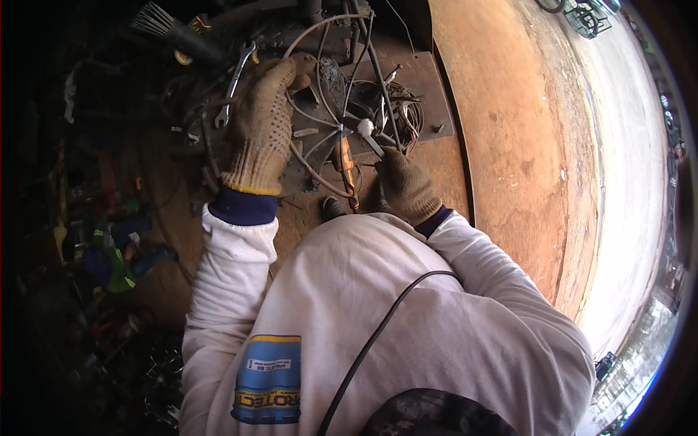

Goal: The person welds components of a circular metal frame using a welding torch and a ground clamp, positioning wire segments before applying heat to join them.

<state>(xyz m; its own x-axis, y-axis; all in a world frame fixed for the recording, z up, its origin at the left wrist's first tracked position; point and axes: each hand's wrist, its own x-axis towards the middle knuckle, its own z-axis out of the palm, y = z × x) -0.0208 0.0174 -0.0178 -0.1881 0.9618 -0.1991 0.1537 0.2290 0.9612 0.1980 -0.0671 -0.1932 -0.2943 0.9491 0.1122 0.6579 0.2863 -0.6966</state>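
My gloved left hand [265, 109] is closed with its fingers curled at the side of a thin brown ring [313, 173]. The ring's thin spokes meet at a small hub, and part of the rim is hidden behind the glove. My gloved right hand [409, 185] is closed at the lower right, around the end of a flat grey metal strip [374, 147]; its fingertips are mostly hidden. A small white lump [365, 128] shows at the strip's upper end, close to the hub. Below the hub is an orange-handled tool [345, 161], partly under the rim.
A double-ended wrench [235, 81] lies left of my left hand. Coiled wire [411, 116] rests on a dark metal plate [438, 98]. A wire brush [163, 27] is at the upper left. Dark rods slant across the plate. Brown boards [509, 145] extend to the right.
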